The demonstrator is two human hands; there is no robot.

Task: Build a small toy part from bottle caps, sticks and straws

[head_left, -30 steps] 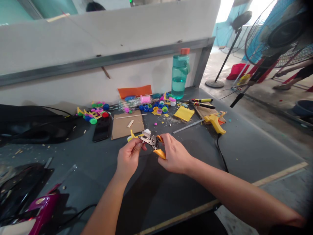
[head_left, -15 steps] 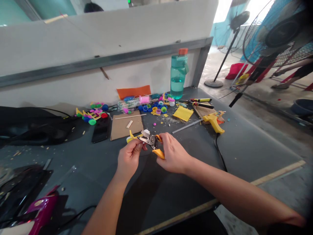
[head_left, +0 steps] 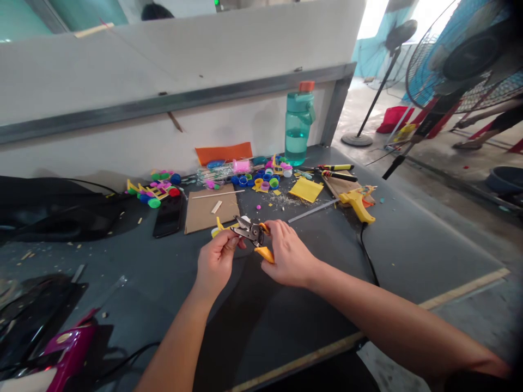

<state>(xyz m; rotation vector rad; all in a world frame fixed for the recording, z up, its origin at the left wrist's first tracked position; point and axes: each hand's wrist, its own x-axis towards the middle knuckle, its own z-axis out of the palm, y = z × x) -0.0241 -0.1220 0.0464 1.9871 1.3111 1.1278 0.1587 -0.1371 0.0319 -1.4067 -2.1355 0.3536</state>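
Note:
My right hand point(head_left: 288, 253) is wrapped round the orange-yellow handles of a wire stripper point(head_left: 252, 233), whose toothed jaws point left and stand a little apart. At the jaw tips, the thumb and fingers of my left hand point(head_left: 215, 260) are pinched together. Whatever they grip is small and mostly hidden, so I cannot name it. Just behind them, on the table, is a yellow stick piece point(head_left: 220, 224) with pale round caps, partly covered by my left fingers and the tool.
Behind my hands lie cardboard point(head_left: 212, 209), a phone point(head_left: 168, 216), loose bottle caps point(head_left: 265, 185) and small toy cars point(head_left: 154, 193). A water bottle point(head_left: 296, 130) stands by the partition. To the right rest a yellow glue gun point(head_left: 356, 204) with a cord and long-handled pliers point(head_left: 339, 175).

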